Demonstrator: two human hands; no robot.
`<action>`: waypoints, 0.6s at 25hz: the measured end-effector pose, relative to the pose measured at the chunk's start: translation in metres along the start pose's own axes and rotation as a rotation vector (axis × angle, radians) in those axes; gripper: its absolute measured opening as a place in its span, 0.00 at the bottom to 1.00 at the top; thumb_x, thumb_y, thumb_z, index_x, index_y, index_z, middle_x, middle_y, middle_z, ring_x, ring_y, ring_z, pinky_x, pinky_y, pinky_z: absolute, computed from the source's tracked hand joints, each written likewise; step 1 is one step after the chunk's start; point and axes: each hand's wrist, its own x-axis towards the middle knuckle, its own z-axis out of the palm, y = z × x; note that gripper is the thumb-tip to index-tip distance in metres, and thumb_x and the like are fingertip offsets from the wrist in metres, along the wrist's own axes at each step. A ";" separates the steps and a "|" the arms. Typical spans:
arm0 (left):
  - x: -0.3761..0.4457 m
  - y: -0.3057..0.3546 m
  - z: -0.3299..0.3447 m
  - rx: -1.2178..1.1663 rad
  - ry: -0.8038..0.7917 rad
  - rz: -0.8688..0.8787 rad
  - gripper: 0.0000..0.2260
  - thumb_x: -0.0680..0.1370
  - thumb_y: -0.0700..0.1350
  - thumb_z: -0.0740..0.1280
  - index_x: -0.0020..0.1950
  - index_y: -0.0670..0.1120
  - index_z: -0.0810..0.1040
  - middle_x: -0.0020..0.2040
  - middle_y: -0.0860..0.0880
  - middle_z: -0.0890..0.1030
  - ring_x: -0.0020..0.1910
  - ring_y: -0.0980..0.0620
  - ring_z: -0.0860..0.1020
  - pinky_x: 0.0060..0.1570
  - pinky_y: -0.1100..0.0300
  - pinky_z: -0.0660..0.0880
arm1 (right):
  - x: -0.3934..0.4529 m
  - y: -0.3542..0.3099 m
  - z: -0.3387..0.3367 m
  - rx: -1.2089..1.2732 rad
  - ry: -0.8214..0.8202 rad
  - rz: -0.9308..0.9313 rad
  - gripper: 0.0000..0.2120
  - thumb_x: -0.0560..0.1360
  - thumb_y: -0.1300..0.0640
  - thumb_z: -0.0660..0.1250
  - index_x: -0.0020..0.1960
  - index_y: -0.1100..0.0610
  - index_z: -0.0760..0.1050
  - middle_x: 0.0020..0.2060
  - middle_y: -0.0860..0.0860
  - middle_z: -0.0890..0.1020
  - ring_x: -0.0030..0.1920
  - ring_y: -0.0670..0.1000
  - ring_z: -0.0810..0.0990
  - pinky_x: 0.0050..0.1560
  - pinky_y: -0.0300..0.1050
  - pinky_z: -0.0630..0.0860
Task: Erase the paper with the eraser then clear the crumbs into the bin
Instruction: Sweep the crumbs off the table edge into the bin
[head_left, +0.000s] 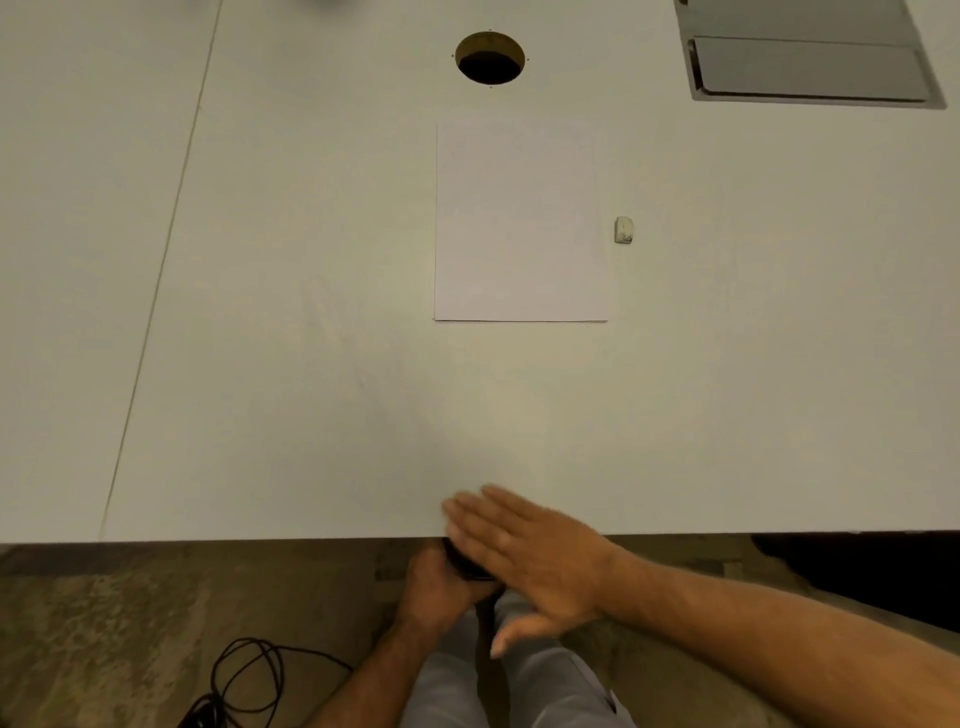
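A white sheet of paper (521, 221) lies flat in the middle of the table, and I see no marks on it. A small whitish eraser (624, 230) rests on the table just right of the paper. My right hand (524, 558) is flat and open, blurred, over the table's near edge, fingers pointing left. Just below that edge my left hand (436, 584) grips a dark round object (465, 564), apparently the bin, mostly hidden by my right hand.
The white table (285, 312) has a round cable hole (490, 58) beyond the paper and a grey metal hatch (808, 67) at the far right. A seam runs down the table's left side. A black cable (244, 675) lies coiled on the floor at lower left.
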 end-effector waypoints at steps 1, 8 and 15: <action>-0.002 0.003 -0.002 -0.006 -0.016 0.003 0.09 0.69 0.57 0.74 0.44 0.55 0.80 0.41 0.57 0.84 0.39 0.65 0.81 0.39 0.73 0.76 | -0.004 -0.006 0.003 -0.030 -0.040 -0.051 0.53 0.72 0.28 0.59 0.78 0.66 0.45 0.77 0.64 0.45 0.77 0.59 0.40 0.76 0.58 0.46; -0.001 -0.004 -0.002 -0.167 -0.019 0.032 0.07 0.69 0.45 0.79 0.43 0.51 0.84 0.37 0.53 0.86 0.39 0.63 0.84 0.38 0.63 0.81 | -0.011 -0.003 -0.003 0.067 0.111 -0.040 0.50 0.72 0.33 0.65 0.77 0.66 0.51 0.77 0.63 0.49 0.77 0.59 0.45 0.75 0.59 0.52; -0.003 -0.003 -0.003 -0.255 0.042 0.123 0.07 0.70 0.57 0.70 0.43 0.57 0.85 0.41 0.52 0.87 0.44 0.51 0.86 0.45 0.56 0.82 | -0.022 -0.015 0.003 -0.069 -0.029 -0.193 0.49 0.74 0.32 0.60 0.78 0.64 0.47 0.77 0.62 0.47 0.77 0.58 0.41 0.76 0.56 0.46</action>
